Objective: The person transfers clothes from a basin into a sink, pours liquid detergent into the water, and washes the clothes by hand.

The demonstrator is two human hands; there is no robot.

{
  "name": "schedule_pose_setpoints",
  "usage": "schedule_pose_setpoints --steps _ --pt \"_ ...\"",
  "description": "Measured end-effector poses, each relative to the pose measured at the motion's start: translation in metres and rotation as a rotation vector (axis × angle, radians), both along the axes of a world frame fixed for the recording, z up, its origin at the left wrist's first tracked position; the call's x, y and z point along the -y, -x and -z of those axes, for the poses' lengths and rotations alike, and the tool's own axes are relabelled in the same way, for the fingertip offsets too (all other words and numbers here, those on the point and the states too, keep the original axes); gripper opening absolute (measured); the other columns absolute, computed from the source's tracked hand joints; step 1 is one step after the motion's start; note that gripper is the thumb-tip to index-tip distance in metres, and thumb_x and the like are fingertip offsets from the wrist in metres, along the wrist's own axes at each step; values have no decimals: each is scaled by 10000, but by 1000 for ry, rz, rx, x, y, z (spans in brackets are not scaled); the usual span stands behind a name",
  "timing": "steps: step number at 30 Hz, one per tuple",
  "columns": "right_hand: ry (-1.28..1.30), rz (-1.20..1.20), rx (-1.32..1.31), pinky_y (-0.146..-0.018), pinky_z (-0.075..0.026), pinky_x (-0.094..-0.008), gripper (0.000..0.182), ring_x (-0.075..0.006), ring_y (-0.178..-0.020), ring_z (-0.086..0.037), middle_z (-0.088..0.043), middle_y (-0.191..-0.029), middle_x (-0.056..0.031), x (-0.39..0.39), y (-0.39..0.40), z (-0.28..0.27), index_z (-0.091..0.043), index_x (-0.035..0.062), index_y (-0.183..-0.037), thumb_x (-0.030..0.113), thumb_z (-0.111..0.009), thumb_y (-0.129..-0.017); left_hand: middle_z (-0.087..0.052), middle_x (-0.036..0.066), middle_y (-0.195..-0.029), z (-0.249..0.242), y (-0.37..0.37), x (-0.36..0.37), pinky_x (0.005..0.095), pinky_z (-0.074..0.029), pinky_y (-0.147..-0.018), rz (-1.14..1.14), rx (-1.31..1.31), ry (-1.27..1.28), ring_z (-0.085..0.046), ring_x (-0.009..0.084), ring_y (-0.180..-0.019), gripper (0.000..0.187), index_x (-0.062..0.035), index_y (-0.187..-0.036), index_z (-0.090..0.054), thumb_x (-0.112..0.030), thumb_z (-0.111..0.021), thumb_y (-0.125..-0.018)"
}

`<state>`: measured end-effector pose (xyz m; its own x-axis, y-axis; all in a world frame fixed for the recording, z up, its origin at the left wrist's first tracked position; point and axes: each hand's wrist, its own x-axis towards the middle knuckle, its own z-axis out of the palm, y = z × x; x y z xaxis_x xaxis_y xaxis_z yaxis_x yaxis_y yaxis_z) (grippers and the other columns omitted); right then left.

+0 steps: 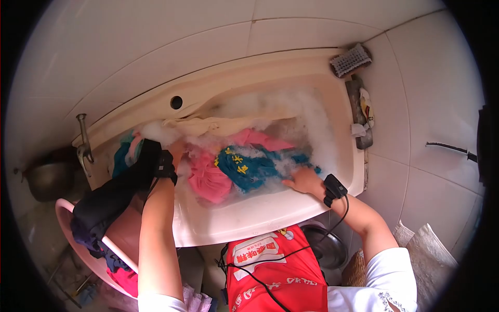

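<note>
In a sink basin [249, 216] of foamy water lie a blue cloth with yellow lettering [249, 169], a pink cloth [208, 179] and a beige cloth [218, 125]. My right hand [305, 181] rests at the right end of the blue cloth, open, with the thumb held apart; its other fingertips are partly hidden. My left hand [176, 151] is at the left side of the basin, beside a black cloth [117, 195] that hangs over the rim. Foam and the wrist device hide its fingers.
A pink tub [65, 218] with clothes stands lower left, below a metal pot [49, 179] and a faucet [83, 138]. A brush [352, 61] sits on the back right corner. A metal bowl [325, 247] and woven sacks [426, 255] are lower right.
</note>
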<state>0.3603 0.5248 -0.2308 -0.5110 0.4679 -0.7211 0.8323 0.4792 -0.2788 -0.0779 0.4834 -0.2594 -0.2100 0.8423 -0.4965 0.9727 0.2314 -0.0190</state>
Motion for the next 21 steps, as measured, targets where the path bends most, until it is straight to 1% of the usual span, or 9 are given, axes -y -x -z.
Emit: schedule_pose_setpoints --steps 5,7,8,12,14,16,18,20,21 --pt "14 50 -112 -868 -420 -443 393 -342 -1076 -512 -567 -1079 -182 -15 26 -13 -586 118 -1115 258 -625 -751 -619 149 -942 -76 -86 -23 439 -433 -782 132 281 -129 -572 343 -899 349 -37 -1023 -598 -248 -597 -746" --pt "-243 -104 -608 -886 -409 -427 375 -322 -1134 -460 -533 -1110 -160 -14 36 -6 -614 129 -1047 111 -648 -675 -618 153 -869 -70 -127 -27 444 -440 -729 456 365 -341 -578 345 -827 277 -37 -950 -610 -243 -592 -765" --pt "-243 -102 -611 -886 -409 -427 375 -322 -1134 -460 -533 -1110 -160 -7 39 1 -614 129 -1047 111 -648 -675 -615 158 -804 -47 -142 -24 448 -447 -682 642 359 -490 -582 344 -763 224 -36 -886 -618 -236 -585 -788" --pt "-305 -273 -355 -911 -385 -474 360 -351 -1207 -365 -460 -1213 -157 1 34 26 -629 167 -1035 176 -682 -679 -633 154 -837 -40 -128 -27 425 -461 -716 377 689 -747 -597 317 -793 255 -56 -929 -646 -272 -545 -839" --pt "-264 -323 -257 -911 -393 -480 339 -368 -1204 -361 -452 -1229 -163 -2 18 13 -628 163 -1049 285 -667 -735 -644 170 -926 -60 -88 -32 407 -460 -784 218 488 104 -602 304 -893 405 -45 -967 -655 -400 -586 -785" --pt "-289 -241 -329 -900 -403 -483 334 -367 -1172 -400 -465 -1216 -167 -4 -8 20 -631 158 -1043 336 -641 -761 -652 161 -891 -60 -47 -18 408 -471 -771 75 688 83 -611 312 -865 387 -48 -969 -657 -387 -533 -829" --pt "-320 -157 -404 -889 -412 -485 343 -366 -1139 -439 -478 -1202 -171 -11 -24 19 -634 154 -1038 387 -615 -787 -658 132 -867 -42 -30 -26 415 -477 -725 -48 -125 282 -622 302 -817 293 -81 -894 -687 -311 -514 -836" --pt "-32 -36 -198 -782 -457 -478 434 -371 -1020 -526 -521 -1120 -176 -22 -33 12 -595 161 -1125 449 -567 -802 -654 124 -828 -6 2 -2 424 -473 -693 112 -237 102 -621 299 -781 253 -89 -849 -685 -263 -502 -832" --pt "-41 -21 -68 -740 -471 -475 429 -369 -962 -557 -540 -1068 -201 -27 -32 9 -578 159 -1152 379 -599 -784 -649 116 -789 6 10 8 433 -469 -660 272 -347 -79 -620 296 -745 229 -98 -804 -684 -215 -489 -828"
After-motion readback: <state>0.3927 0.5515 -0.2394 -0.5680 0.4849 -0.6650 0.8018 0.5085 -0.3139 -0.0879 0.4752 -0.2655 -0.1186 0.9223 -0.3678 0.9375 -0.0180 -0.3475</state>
